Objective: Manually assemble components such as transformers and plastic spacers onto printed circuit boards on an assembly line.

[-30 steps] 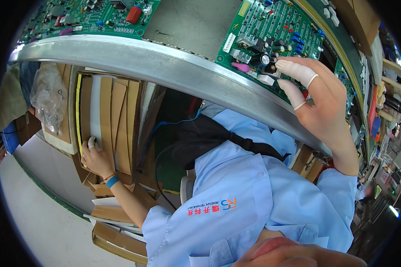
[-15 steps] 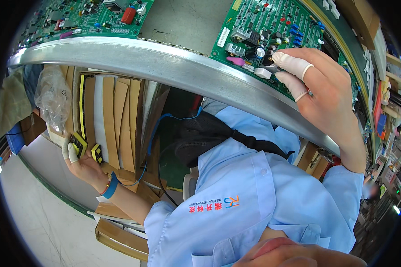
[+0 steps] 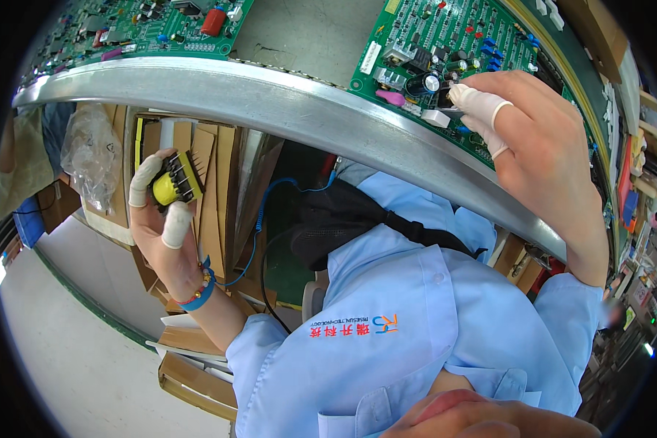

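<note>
My left hand (image 3: 163, 226), with white finger cots on thumb and finger, grips a transformer (image 3: 177, 184) with yellow winding, black core and a row of metal pins. It is raised in front of a cardboard box at the left. My right hand (image 3: 540, 139), also wearing finger cots, is over the green circuit board (image 3: 493, 55) at the right. Its fingertips close at a small dark part near the board's front edge; the fingers partly hide what they hold. Beside them stand a black capacitor (image 3: 423, 85), a pink component (image 3: 391, 97) and a white block (image 3: 436, 118).
A metal rail (image 3: 197, 86) runs along the front of the work line. Another populated circuit board (image 3: 146, 36) lies at the far left. Below the rail are an open carton with cardboard dividers (image 3: 210, 168) and a clear plastic bag (image 3: 91, 157). A blue cord (image 3: 259, 219) runs from my left wristband.
My left hand has come up and toward the rail, away from the carton's lower edge, bringing the transformer with it. My right hand stays at nearly the same place on the board.
</note>
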